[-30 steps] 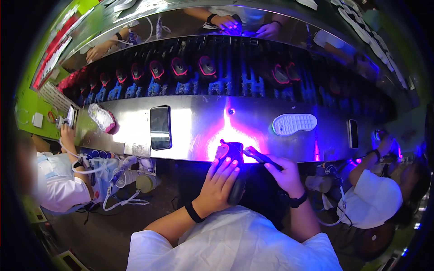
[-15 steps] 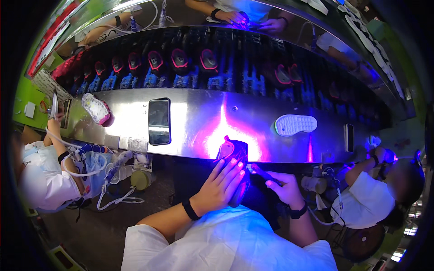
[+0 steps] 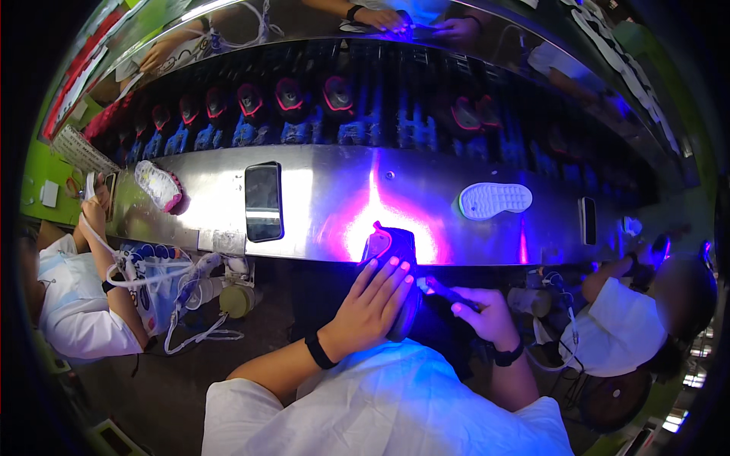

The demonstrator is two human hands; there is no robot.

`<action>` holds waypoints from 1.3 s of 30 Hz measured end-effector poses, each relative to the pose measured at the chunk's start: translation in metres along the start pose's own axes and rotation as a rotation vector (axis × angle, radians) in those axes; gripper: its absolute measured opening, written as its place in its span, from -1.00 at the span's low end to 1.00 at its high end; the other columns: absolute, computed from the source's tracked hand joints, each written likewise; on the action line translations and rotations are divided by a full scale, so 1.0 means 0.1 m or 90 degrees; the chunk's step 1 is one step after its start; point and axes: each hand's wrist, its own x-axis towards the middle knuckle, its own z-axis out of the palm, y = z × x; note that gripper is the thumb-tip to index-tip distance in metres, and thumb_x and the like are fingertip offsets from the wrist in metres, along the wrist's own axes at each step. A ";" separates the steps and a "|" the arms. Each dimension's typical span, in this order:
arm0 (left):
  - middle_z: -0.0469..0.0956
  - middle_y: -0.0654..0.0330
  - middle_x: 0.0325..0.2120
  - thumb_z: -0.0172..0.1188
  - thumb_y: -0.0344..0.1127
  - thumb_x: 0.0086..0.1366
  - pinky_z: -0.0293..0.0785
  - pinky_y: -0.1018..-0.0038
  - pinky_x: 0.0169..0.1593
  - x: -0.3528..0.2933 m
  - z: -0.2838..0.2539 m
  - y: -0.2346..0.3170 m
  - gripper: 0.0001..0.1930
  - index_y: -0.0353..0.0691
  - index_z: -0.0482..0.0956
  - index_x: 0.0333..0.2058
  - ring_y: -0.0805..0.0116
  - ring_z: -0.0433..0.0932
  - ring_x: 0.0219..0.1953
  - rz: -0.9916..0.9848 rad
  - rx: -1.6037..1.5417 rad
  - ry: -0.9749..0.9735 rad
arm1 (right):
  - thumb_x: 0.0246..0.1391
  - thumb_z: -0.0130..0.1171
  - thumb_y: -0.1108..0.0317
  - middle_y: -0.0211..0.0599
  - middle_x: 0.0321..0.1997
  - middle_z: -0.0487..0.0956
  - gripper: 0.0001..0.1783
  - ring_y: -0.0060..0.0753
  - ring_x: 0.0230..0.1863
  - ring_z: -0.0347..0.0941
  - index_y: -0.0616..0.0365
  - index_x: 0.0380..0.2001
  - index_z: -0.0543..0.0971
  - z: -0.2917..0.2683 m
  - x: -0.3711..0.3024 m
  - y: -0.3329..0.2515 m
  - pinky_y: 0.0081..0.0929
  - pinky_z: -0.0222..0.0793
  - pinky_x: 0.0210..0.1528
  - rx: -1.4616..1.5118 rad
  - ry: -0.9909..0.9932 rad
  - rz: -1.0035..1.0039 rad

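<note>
A dark shoe upper (image 3: pixel 401 245) with pink-glowing trim leans at the table's near edge, in front of my body. My left hand (image 3: pixel 363 310) lies over its side with the fingers stretched across it and gripping it; the thumb is hidden. A thin dark-handled brush (image 3: pixel 450 292) with a pale tip is held in my closed right hand (image 3: pixel 490 318). The tip is at the shoe's right side, low near the bottom edge; whether it touches cannot be made out. Purple light floods the shoe and fingertips.
On the metal table (image 3: pixel 319 197) lie a phone (image 3: pixel 263 201), a white sole (image 3: pixel 496 201), a white-and-pink shoe piece (image 3: pixel 158 186) and another phone (image 3: pixel 586 220). Behind runs a rack with several dark shoes (image 3: pixel 290 95). Co-workers sit at left (image 3: pixel 84 304) and right (image 3: pixel 620 327).
The whole view has shifted slightly upward. My left hand keeps its place on the shoe, and the brush stays by the shoe's right side, with only a slight change in the right hand.
</note>
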 end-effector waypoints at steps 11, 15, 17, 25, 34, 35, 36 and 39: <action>0.42 -0.20 0.23 0.37 -0.19 0.10 0.03 -0.15 0.46 0.56 0.01 0.50 -0.21 -0.50 0.33 0.26 -0.11 0.37 0.35 -0.120 0.061 0.028 | 0.25 0.32 0.41 -0.48 -0.35 0.67 -0.61 -0.69 -0.31 0.51 0.23 0.13 0.63 -0.13 -0.38 -0.04 -0.59 0.47 -0.19 0.132 0.053 -0.061; 0.49 -0.18 0.15 0.39 -0.19 0.06 0.04 -0.15 0.46 0.77 0.08 0.59 -0.22 -0.50 0.38 0.21 -0.09 0.46 0.27 -0.124 0.111 0.058 | 0.28 0.28 0.32 -0.48 -0.39 0.64 -0.57 -0.71 -0.40 0.44 0.21 0.18 0.61 -0.16 -0.54 -0.01 -0.63 0.39 -0.30 0.145 0.071 -0.042; 0.51 -0.19 0.13 0.40 -0.18 0.06 0.04 -0.15 0.46 0.89 0.08 0.64 -0.23 -0.50 0.39 0.20 -0.09 0.48 0.25 -0.119 0.111 0.052 | 0.28 0.27 0.26 -0.48 -0.41 0.63 -0.54 -0.73 -0.47 0.37 0.20 0.19 0.60 -0.16 -0.63 0.05 -0.66 0.33 -0.38 0.170 0.082 -0.030; 0.57 -0.20 0.05 0.45 -0.16 -0.02 0.06 -0.18 0.46 1.28 0.19 0.58 -0.25 -0.51 0.46 0.11 -0.10 0.54 0.19 -0.129 0.098 0.040 | 0.23 0.36 0.27 -0.44 -0.35 0.65 -0.57 -0.71 -0.44 0.38 0.24 0.11 0.64 -0.21 -0.61 0.11 -0.64 0.34 -0.36 0.165 0.235 -0.061; 0.60 -0.19 0.03 0.56 -0.11 -0.16 0.08 -0.15 0.45 1.41 0.09 0.10 -0.14 -0.42 0.48 0.12 -0.09 0.58 0.15 -0.139 -0.034 0.075 | 0.06 0.41 0.43 -0.19 -0.40 0.59 -0.61 -0.26 -0.47 0.49 0.17 0.01 0.69 -0.57 -0.14 -0.54 -0.45 0.38 -0.38 -0.252 0.271 -0.187; 0.60 -0.19 0.03 0.56 -0.11 -0.16 0.08 -0.15 0.45 1.42 0.05 0.04 -0.14 -0.42 0.48 0.12 -0.09 0.58 0.15 -0.148 -0.036 0.084 | 0.07 0.41 0.43 -0.19 -0.40 0.59 -0.61 -0.28 -0.48 0.49 0.17 0.01 0.69 -0.58 -0.08 -0.56 -0.43 0.38 -0.39 -0.258 0.263 -0.205; 0.58 -0.18 0.05 0.56 -0.11 -0.14 0.08 -0.13 0.45 1.42 -0.01 -0.01 -0.12 -0.41 0.45 0.16 -0.05 0.56 0.18 -0.162 -0.044 0.051 | 0.07 0.40 0.43 -0.20 -0.39 0.61 -0.60 -0.32 -0.46 0.52 0.18 0.02 0.68 -0.56 -0.01 -0.57 -0.43 0.39 -0.38 -0.254 0.258 -0.221; 0.55 -0.15 0.09 0.55 -0.12 -0.10 0.12 -0.08 0.43 1.37 -0.04 -0.21 -0.06 -0.39 0.36 0.25 -0.02 0.52 0.20 -0.186 -0.056 -0.006 | 0.06 0.41 0.45 -0.18 -0.34 0.64 -0.59 -0.33 -0.40 0.57 0.19 0.03 0.68 -0.52 0.18 -0.65 -0.46 0.43 -0.33 -0.308 0.271 -0.194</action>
